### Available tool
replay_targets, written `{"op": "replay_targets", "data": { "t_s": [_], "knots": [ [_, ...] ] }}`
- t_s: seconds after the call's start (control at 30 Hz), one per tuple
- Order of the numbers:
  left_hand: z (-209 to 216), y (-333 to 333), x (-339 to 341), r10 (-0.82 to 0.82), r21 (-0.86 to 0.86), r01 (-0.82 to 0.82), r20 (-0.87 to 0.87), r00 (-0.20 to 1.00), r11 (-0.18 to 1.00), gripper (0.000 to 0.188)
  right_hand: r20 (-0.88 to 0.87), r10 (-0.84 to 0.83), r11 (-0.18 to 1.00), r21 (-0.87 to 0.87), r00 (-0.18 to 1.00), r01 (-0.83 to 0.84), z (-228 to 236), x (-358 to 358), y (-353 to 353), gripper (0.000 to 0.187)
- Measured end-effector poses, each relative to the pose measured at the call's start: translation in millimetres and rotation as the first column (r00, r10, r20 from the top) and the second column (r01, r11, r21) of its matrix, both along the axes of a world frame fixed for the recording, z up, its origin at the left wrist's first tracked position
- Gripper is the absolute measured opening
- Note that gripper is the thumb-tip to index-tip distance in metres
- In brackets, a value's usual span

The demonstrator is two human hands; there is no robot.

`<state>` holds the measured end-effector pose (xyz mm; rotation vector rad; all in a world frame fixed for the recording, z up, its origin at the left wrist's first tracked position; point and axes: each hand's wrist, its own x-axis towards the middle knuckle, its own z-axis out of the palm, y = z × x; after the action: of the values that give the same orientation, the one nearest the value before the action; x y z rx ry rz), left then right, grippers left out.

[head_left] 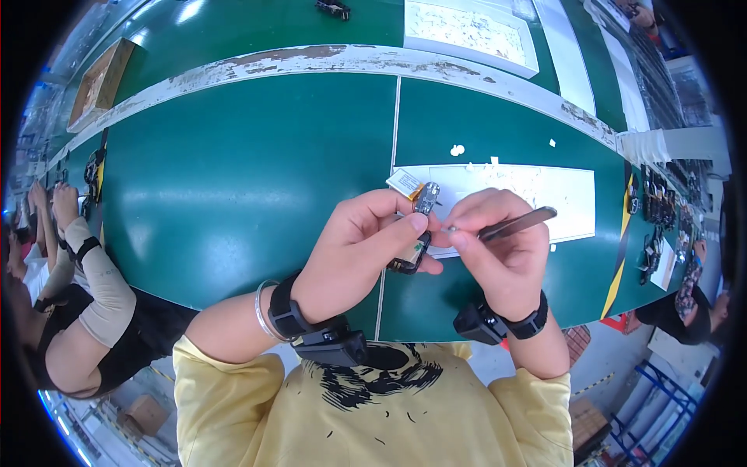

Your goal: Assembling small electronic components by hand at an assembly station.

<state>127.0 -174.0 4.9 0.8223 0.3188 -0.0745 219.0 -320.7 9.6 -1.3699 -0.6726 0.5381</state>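
My left hand (362, 245) is closed around a small electronic device, its black housing (409, 261) showing below the thumb. A small circuit board (427, 198) stands up between thumb and fingers, with a silver pouch battery (405, 184) beside it on a yellow tab. Close by on the right, my right hand (502, 241) pinches thumb and index finger on a tiny piece too small to name. A slim dark tool (520, 223) that looks like tweezers lies across the same hand, its blunt end pointing right. Both hands are over the near edge of a white sheet (568, 202).
Small white bits (457, 149) are scattered around the sheet. Beyond a worn white ledge (311, 56) stand a white tray (471, 35) of scraps and a wooden box (101, 84). Black devices (657, 206) gather at the right. Co-workers sit on both sides, one with a sleeved arm (97, 272).
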Motion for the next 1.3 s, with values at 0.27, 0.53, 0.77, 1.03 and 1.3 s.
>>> {"op": "replay_targets", "data": {
  "t_s": [0.27,0.53,0.77,1.03,1.3],
  "knots": [
    [3,-7,-15,0.008,0.231,-0.013,0.021,1.0,0.973,0.009,0.368,-0.095,0.953,-0.236,0.925,0.192,14,-16,-4,0.009],
    [11,-9,-19,-0.084,0.377,0.055,0.06,0.995,0.925,0.011,0.605,-0.045,0.979,-0.131,0.795,0.155,17,-12,-8,0.01],
    [12,-5,-13,-0.085,0.273,0.069,0.047,0.995,0.959,0.017,0.285,-0.073,0.943,-0.291,0.956,0.159,4,2,-16,0.009],
    [8,-1,-15,-0.193,0.027,0.196,-0.085,0.977,0.98,0.019,0.292,0.016,0.996,-0.089,0.956,0.011,5,-15,-13,0.015],
    [10,6,-12,-0.257,-0.115,0.259,0.033,0.966,0.959,0.042,0.536,-0.068,0.98,-0.124,0.841,0.158,5,-8,-2,0.018]
  ]
}}
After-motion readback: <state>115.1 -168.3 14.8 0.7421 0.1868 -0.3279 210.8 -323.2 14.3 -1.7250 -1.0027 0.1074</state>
